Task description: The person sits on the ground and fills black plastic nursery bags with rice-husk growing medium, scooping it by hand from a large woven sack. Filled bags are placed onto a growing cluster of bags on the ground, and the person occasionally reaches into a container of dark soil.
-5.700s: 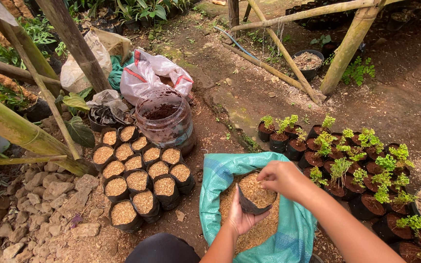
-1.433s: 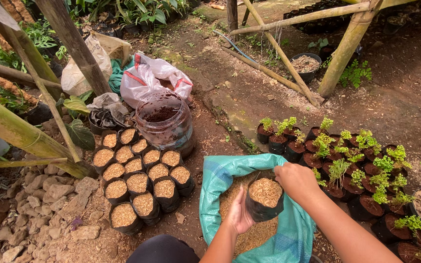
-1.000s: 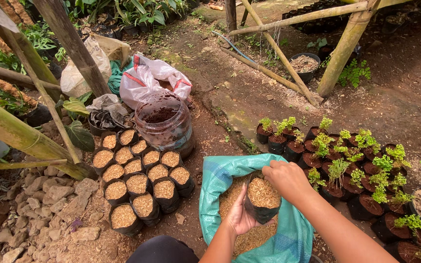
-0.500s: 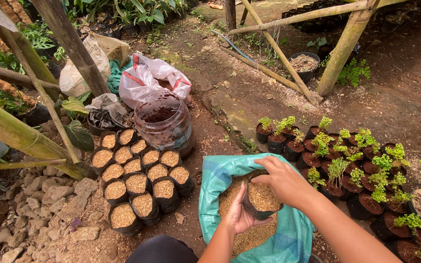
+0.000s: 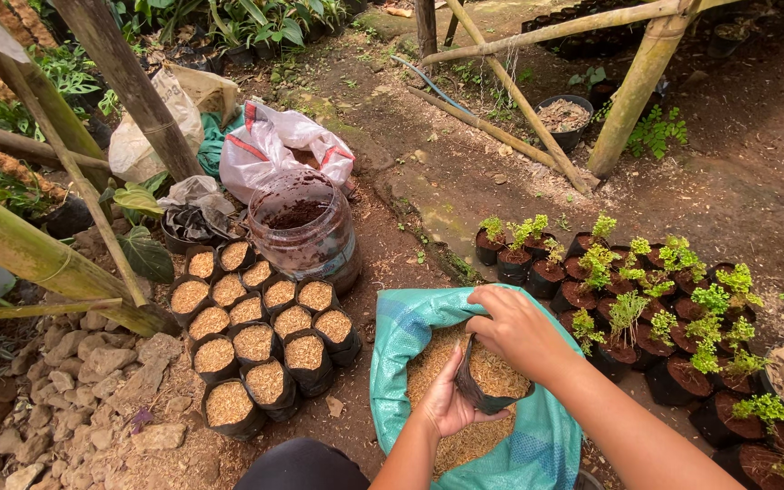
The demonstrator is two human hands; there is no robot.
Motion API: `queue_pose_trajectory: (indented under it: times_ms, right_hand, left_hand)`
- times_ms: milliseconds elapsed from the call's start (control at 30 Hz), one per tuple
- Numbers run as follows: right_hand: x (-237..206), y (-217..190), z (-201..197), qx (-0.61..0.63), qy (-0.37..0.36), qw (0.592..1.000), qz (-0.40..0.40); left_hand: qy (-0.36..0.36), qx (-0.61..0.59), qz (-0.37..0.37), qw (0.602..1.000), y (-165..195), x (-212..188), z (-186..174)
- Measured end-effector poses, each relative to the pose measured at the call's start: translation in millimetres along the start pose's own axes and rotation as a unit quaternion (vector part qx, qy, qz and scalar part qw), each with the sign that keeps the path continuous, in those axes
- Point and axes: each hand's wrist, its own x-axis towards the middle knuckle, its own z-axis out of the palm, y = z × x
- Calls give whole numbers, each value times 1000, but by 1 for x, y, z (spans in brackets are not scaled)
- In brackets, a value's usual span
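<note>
Left of the hands, filled black plastic grow bags [image 5: 265,340] stand packed together. The left hand [image 5: 446,404] cups a small black husk-filled bag [image 5: 492,381] from beneath, steadying it over the open teal woven sack [image 5: 401,340]; the right hand [image 5: 514,327], fingers curled, grips its rim. Seedling pots [image 5: 646,308] sit rightward.

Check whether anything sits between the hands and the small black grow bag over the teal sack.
Nothing visible does. The left hand cups the black grow bag from below and the right hand grips its rim, both in direct contact above the open teal sack of husk.
</note>
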Motion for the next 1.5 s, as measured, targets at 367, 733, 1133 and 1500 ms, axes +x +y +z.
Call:
queue_pose_trajectory:
  times_ms: [367,733,1133,1500]
  right_hand:
    - [4,8,-21,6,-1,999,51]
    - [-7,4,-12,-26,-93,975,201]
    - [-12,0,6,37,-128,980,149]
    - [-8,13,-15,-21,-68,984,165]
  left_hand:
    - [26,-13,18,999,4,2,-3]
    - [66,-4,51,997,4,2,-4]
    - [47,-22,56,997,1,6,-6]
    - [57,-1,45,997,0,6,-7]
